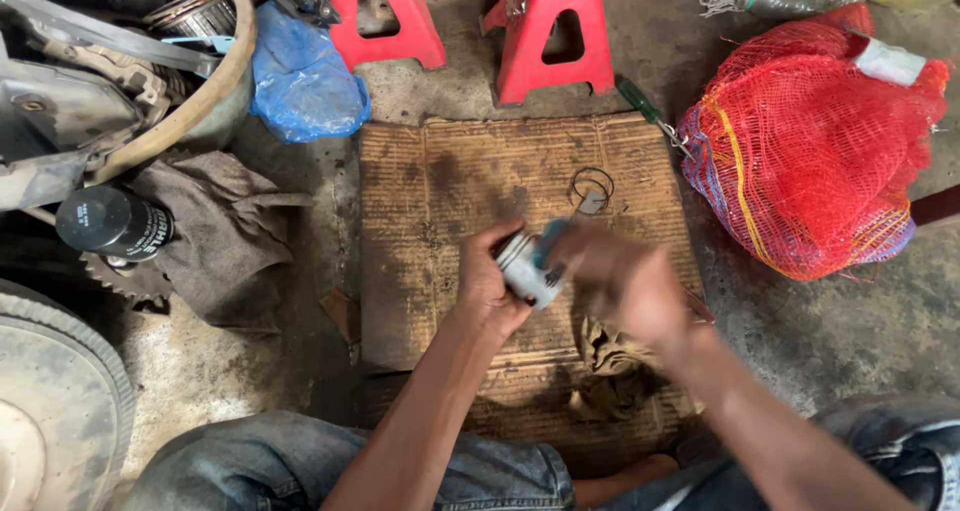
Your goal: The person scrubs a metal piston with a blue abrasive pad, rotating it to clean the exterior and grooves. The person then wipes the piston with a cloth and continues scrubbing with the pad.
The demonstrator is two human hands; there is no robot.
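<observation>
The person sits on the floor with both hands raised over a stained sheet of cardboard (440, 201), and everything turns on the small metal cylinder (522, 267), pale and ringed like a piston, gripped in the left hand (487, 281). Those fingers are curled shut around its left side, with its long axis running roughly from upper left to lower right, the free end pointing toward the right hand (620, 281). That right hand is blurred; it looks closed around a teal-handled tool (552, 239) whose pale tip (588, 204) angles up and away, though I cannot tell how tightly the fingers are wrapped. The two hands nearly touch, with the cylinder between them and the tool crossing just over its upper right edge. On the cardboard just beyond the tip lie thin wire rings (591, 184). A crumpled rag (610, 366) sits under the right forearm. To the upper left, a round basin (215, 86) holds greasy engine parts, with a black oil filter (112, 223) lying below it. To the right, a red mesh sack (810, 141) bulges with contents I cannot make out, and two red jack stands (470, 26) stand behind the cardboard
</observation>
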